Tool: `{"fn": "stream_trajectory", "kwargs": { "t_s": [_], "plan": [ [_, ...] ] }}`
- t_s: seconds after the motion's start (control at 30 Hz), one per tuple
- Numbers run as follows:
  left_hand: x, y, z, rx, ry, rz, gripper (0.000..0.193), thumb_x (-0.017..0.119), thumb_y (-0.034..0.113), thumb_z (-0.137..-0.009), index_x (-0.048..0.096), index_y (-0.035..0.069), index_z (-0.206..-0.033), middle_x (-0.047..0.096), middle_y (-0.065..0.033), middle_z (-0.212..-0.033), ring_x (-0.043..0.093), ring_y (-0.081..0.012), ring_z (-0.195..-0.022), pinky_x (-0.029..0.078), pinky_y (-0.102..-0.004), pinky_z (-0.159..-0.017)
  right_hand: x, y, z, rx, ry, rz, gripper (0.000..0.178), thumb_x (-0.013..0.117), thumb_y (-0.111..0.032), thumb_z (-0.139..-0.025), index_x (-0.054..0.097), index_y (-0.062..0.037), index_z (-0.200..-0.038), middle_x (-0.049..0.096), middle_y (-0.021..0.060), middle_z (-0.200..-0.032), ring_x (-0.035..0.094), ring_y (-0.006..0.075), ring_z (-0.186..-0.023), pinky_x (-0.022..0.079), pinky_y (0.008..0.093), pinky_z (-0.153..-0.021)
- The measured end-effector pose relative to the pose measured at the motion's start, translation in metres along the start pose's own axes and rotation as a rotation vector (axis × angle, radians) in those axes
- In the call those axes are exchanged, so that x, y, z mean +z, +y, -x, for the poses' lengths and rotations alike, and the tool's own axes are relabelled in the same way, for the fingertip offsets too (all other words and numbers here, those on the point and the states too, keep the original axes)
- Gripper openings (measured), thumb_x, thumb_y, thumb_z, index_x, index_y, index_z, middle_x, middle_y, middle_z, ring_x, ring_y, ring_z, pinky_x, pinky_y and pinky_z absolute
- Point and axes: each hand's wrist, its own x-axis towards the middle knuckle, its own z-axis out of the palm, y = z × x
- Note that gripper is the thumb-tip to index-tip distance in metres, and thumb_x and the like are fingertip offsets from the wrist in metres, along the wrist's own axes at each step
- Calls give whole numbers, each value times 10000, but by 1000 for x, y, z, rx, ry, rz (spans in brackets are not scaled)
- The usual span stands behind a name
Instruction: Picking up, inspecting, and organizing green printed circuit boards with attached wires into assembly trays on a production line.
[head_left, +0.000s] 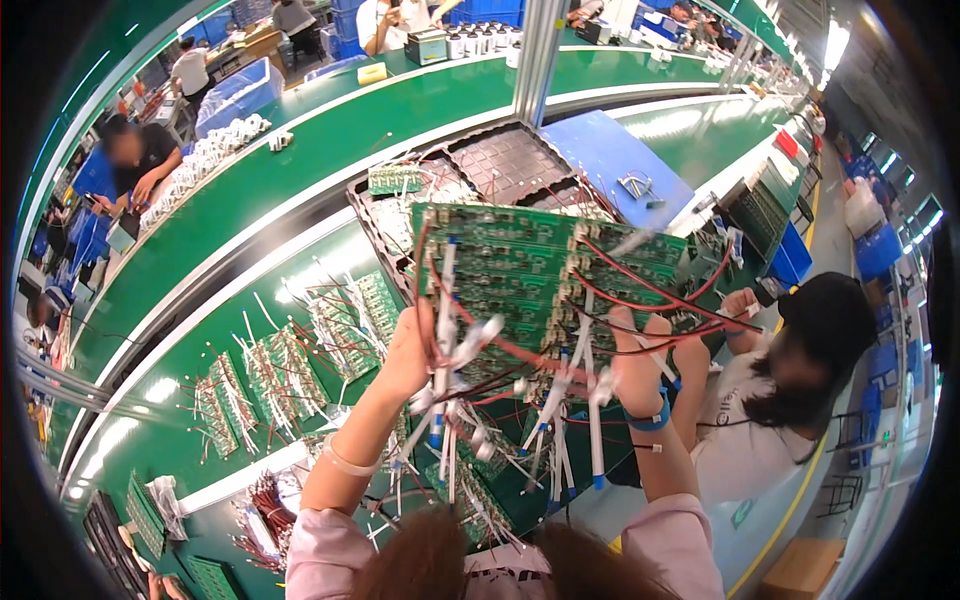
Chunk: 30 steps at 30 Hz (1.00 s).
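Observation:
Both my hands hold up a large green circuit board panel [510, 262], raised above the bench and tilted. Its face carries rows of small parts. Red and black wires and white flat cables with blue ends hang from it. My left hand [410, 352] grips the panel's left edge, fingers closed and partly hidden by cables. On the lower right side, my right hand [640, 368] is closed on the panel among the wires. Beneath the panel lie more wired boards [478, 500], partly covered by dangling cables.
Several wired boards [285, 370] lie in rows at left, near a bundle of red-brown wires [268, 515]. Behind the panel sit a black compartment tray [505, 165] and a blue sheet [610, 160]. A co-worker [775, 390] is close on my right. A conveyor [330, 125] runs beyond.

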Motion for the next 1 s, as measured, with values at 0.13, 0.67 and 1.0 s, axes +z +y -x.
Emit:
{"fn": "stream_trajectory", "kwargs": {
  "t_s": [0.13, 0.67, 1.0],
  "plan": [
    [9, -10, 7, 388, 265, -472, 274, 341, 309, -783, 424, 50, -818, 404, 6, -581, 362, -79, -473, 298, -182, -434, 11, -4, 13, -72, 65, 115, 217, 496, -5, -687, 440, 54, -888, 508, 78, -788, 481, 112, -735, 398, 244, -667],
    [37, -17, 12, -505, 376, 610, 335, 384, 414, -743, 486, 126, -879, 472, 36, -603, 423, -47, -503, 321, -166, -421, -24, 19, 14, 149, 412, 561, 260, 528, -249, -701, 540, -37, -550, 188, -66, -393, 134, 39, -355, 90, 249, -344],
    [27, 31, 65, -588, 185, 614, 429, 533, 7, -607, 342, 32, -990, 475, -37, -714, 462, -101, -597, 390, -210, -524, 8, 2, 36, -121, 122, 921, 151, 488, -152, -728, 573, -37, -779, 269, -7, -399, 192, 44, -396, 121, 253, -348]
  ]
}}
